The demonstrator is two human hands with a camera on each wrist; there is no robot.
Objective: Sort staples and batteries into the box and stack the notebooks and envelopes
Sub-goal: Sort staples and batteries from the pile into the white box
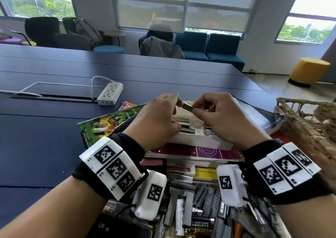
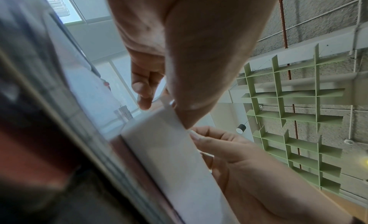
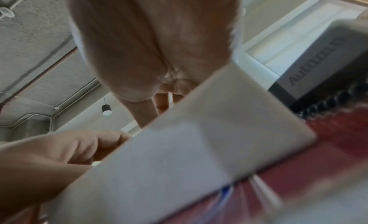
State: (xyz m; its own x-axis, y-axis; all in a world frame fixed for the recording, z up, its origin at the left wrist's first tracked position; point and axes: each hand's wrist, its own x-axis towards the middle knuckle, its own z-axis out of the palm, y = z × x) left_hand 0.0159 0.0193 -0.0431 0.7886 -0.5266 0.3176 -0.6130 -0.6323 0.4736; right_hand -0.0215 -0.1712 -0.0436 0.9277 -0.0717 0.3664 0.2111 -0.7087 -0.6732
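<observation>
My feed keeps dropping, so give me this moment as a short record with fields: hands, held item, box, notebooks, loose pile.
left hand: pinches one end of the staple strip
right hand: pinches the other end
staple strip: held above the box, not yet in
box: white, open, staple strips already inside at its left
notebooks: red one under the box, green one to its left
loose pile: staple strips and batteries nearest the person, unsorted
</observation>
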